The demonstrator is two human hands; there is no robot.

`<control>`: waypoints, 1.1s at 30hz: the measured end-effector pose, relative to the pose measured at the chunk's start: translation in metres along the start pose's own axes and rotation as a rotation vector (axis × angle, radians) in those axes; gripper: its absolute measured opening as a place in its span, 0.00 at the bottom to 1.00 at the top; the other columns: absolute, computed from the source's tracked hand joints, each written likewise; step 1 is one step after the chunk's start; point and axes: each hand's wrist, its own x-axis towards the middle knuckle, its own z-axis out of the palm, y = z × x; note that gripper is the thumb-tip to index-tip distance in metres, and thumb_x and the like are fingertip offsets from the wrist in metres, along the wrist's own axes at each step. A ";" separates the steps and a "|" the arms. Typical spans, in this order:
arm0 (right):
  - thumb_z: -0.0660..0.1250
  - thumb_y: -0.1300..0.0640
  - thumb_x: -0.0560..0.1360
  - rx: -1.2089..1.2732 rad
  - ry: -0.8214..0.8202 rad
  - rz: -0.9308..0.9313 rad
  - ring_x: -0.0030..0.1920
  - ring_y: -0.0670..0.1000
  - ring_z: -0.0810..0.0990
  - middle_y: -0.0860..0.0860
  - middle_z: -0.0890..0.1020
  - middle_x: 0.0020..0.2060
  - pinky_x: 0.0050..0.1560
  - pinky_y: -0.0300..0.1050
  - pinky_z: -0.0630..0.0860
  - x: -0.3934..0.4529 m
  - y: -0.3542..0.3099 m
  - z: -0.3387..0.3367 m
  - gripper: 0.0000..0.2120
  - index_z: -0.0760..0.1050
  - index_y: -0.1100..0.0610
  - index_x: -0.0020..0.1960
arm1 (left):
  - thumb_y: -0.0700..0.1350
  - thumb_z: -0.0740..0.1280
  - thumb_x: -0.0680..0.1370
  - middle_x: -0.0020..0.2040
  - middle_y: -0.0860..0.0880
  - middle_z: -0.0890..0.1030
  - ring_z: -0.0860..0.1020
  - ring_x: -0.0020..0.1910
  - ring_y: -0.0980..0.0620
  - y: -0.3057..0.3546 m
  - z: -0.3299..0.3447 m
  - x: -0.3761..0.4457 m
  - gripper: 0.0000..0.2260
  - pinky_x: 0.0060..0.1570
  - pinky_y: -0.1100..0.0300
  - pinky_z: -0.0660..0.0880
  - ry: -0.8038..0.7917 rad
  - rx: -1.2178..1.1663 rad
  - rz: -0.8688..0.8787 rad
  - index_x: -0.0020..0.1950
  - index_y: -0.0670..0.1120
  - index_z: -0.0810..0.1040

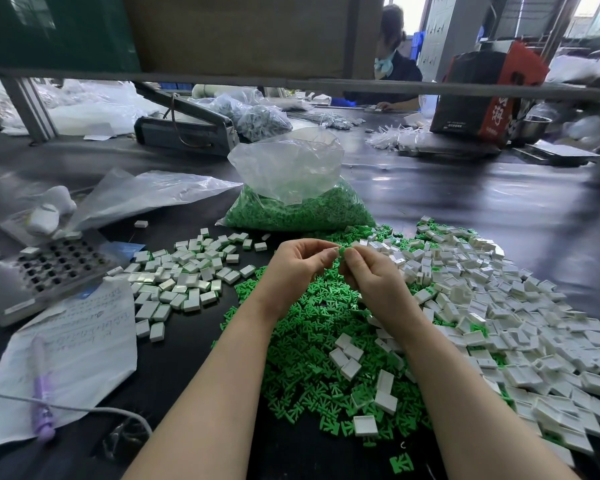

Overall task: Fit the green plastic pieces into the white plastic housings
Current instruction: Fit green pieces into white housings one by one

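Green pieces (pixel 312 341) lie in a loose heap on the desk (pixel 465 202) under both forearms, with more in the open bag (pixel 298 202) beyond. White housings (pixel 499 306) spread in a broad drift to the right, and a neater cluster of housings (pixel 184 275) sits to the left, possibly finished ones, though that cannot be told from here.

Both hands are raised above the heap and meet at the fingertips. The left hand (pixel 298 268) and right hand (pixel 368 275) have their fingers curled, pinching one green piece (pixel 342 251) between them. Whether a housing is also held is hidden by the fingers.

The step in hand looks like orienting the piece before seating it. To do it well, turn the piece so its prongs face the housing's open side, line the edges up square, then press evenly with the thumb until it sits flush. A tilted start would likely jam or bend a prong. Keep the grip light and near the piece's edges so the mating face stays visible.
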 end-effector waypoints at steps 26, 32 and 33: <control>0.69 0.59 0.77 0.010 0.119 0.009 0.29 0.47 0.73 0.48 0.79 0.28 0.31 0.45 0.71 0.002 0.004 -0.007 0.04 0.81 0.55 0.43 | 0.42 0.71 0.77 0.36 0.50 0.83 0.77 0.34 0.57 -0.002 -0.005 0.002 0.03 0.35 0.67 0.72 0.082 -0.043 0.004 0.46 0.46 0.84; 0.59 0.59 0.82 -0.044 -0.021 0.054 0.31 0.47 0.68 0.48 0.76 0.32 0.33 0.42 0.66 0.002 0.006 -0.001 0.11 0.73 0.55 0.42 | 0.43 0.71 0.76 0.36 0.51 0.83 0.78 0.35 0.57 -0.003 -0.006 0.002 0.03 0.36 0.67 0.72 0.085 0.000 0.009 0.45 0.47 0.85; 0.59 0.58 0.82 -0.064 -0.026 0.040 0.30 0.46 0.68 0.47 0.76 0.31 0.32 0.41 0.66 0.001 0.005 -0.001 0.11 0.73 0.55 0.42 | 0.43 0.71 0.76 0.36 0.51 0.83 0.78 0.35 0.57 -0.003 -0.006 0.002 0.03 0.36 0.66 0.72 0.085 0.002 0.006 0.45 0.47 0.85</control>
